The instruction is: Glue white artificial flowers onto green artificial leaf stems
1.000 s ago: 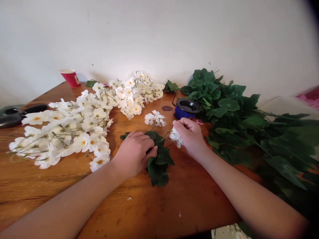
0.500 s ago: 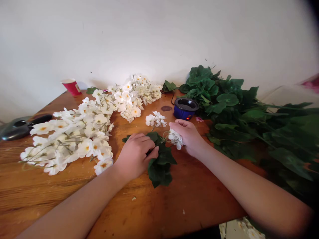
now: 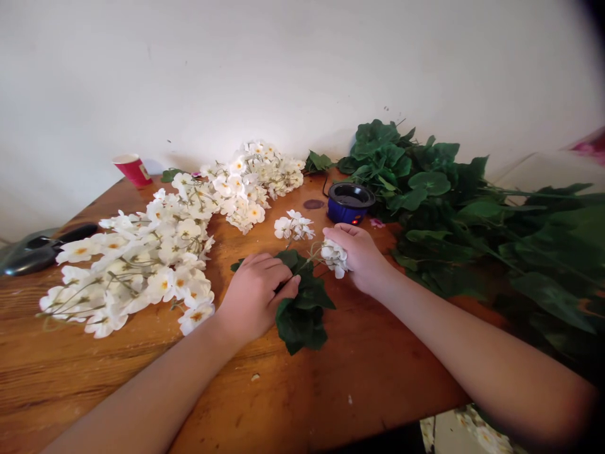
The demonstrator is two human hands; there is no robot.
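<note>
My left hand (image 3: 255, 293) is closed on a bunch of dark green fake leaves (image 3: 302, 312) and presses it to the wooden table (image 3: 331, 391). My right hand (image 3: 362, 255) is closed on a small cluster of white flowers (image 3: 334, 256), right beside the leaves. A thin stem runs between the two hands. Another small sprig of white flowers (image 3: 293, 227) lies just behind the hands.
A long spread of white flower sprays (image 3: 155, 252) covers the table's left and back. A big heap of green foliage (image 3: 472, 214) fills the right. A small blue pot (image 3: 350, 203) stands behind my right hand. A red paper cup (image 3: 131, 169) and a dark tool (image 3: 38, 249) sit far left.
Both hands keep their hold and stay almost in place. The view has shifted slightly, so the table's things sit a little lower and farther right in the frame.
</note>
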